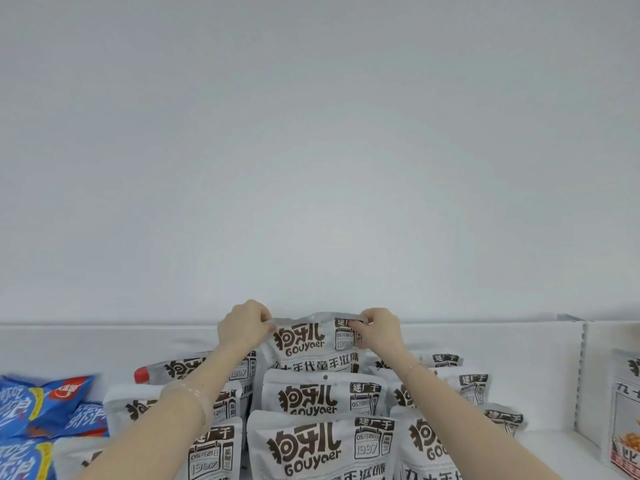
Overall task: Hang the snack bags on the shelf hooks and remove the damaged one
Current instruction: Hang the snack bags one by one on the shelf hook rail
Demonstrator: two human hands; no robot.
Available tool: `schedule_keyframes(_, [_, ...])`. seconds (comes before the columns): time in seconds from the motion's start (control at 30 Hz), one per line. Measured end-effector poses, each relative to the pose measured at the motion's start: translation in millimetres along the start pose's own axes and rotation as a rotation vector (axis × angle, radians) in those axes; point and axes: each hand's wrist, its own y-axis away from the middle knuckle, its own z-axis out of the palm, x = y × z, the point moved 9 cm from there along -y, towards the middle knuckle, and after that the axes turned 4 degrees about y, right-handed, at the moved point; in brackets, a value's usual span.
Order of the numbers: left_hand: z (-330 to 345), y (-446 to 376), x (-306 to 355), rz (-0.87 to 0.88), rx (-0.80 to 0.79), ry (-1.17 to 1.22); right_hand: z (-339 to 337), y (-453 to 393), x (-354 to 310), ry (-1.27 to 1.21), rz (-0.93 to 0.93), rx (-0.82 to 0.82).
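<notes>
A white snack bag [313,341] with brown "Gouyaer" lettering is held upright at the back of the middle row. My left hand [244,325] pinches its top left corner and my right hand [377,329] pinches its top right corner. In front of it hang two more of the same white bags [320,393], one behind the other. Rows of the same bags [446,379] hang to the left and right. The hooks themselves are hidden behind the bags.
Blue snack bags [41,407] fill the lower left. A white shelf back panel [104,344] runs behind the rows. An upright slotted post [583,372] stands at the right, with another white bag [623,410] past it. A plain wall fills the upper view.
</notes>
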Motion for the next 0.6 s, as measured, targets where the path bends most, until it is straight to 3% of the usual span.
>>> schedule_keyframes(0.2, [32.4,6.7,-2.5,0.031,-0.073,-0.076,10.1,6.1,11.8,0.451,0.000,-0.031])
schedule_keyframes(0.5, [66.2,5.3,-23.9,-0.015,-0.231,-0.131,36.1,10.0,43.4,0.556,0.069,-0.242])
schedule_keyframes(0.6, [66.7,7.5,-26.3,-0.011,-0.273,-0.036,39.4,13.7,40.2,0.532,0.049,-0.285])
